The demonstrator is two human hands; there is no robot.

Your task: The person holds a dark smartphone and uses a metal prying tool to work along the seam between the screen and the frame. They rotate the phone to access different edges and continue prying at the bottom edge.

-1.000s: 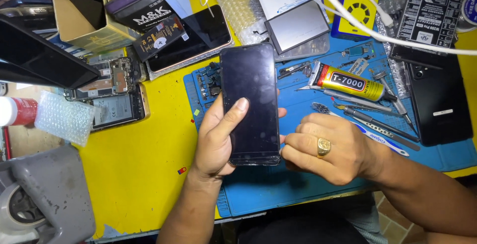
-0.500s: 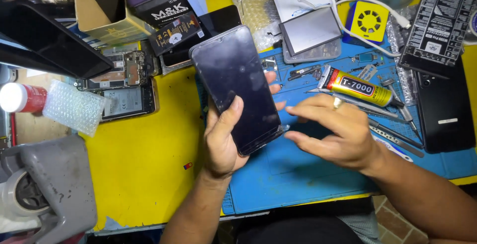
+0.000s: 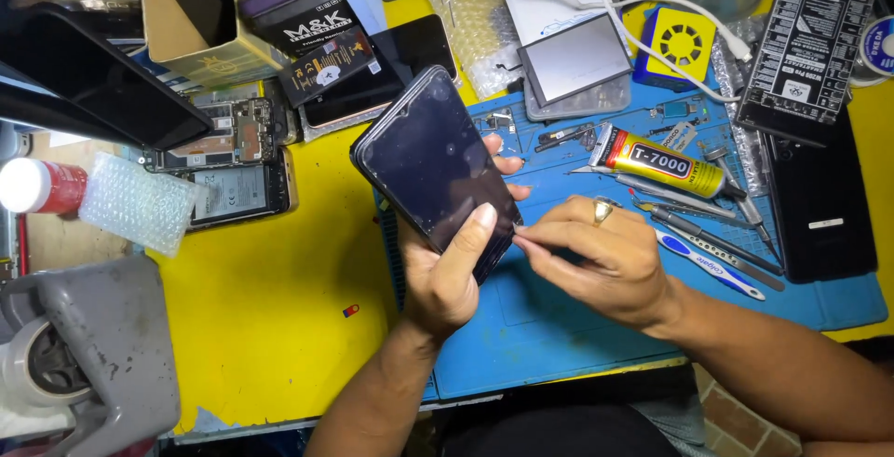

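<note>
Since the earlier frames the phone (image 3: 436, 170) has swung from lying nearly square over the blue work mat (image 3: 596, 327) to a steeper tilt, its top end now leaning up and to the left, and the right hand (image 3: 596, 257) has come in closer to its lower right edge. Left hand (image 3: 447, 275) cradles the dark phone from beneath, thumb laid across the glass near the bottom and fingertips showing past the far edge, a firm wrap that seems meant to steady the body while the edge is worked. Right hand, wearing a ring, pinches its thumb and forefinger narrowly together right at the phone's side; whether something thin sits between them I cannot tell. The phone hangs raised above the left part of the mat, not resting on it. On the mat, within easy reach, lie a yellow glue tube (image 3: 656, 161), tweezers and picks (image 3: 708, 220) and a blue toothbrush (image 3: 710, 266), fanned out beside the right hand. A cardboard box (image 3: 191, 33) at the upper left stands open with dark flat items inside, hard to make out. Beside it an opened phone body (image 3: 237, 164) shows its circuit board and battery. A clear shallow tray (image 3: 577, 71) near the top carries a grey metal-backed panel.
</note>
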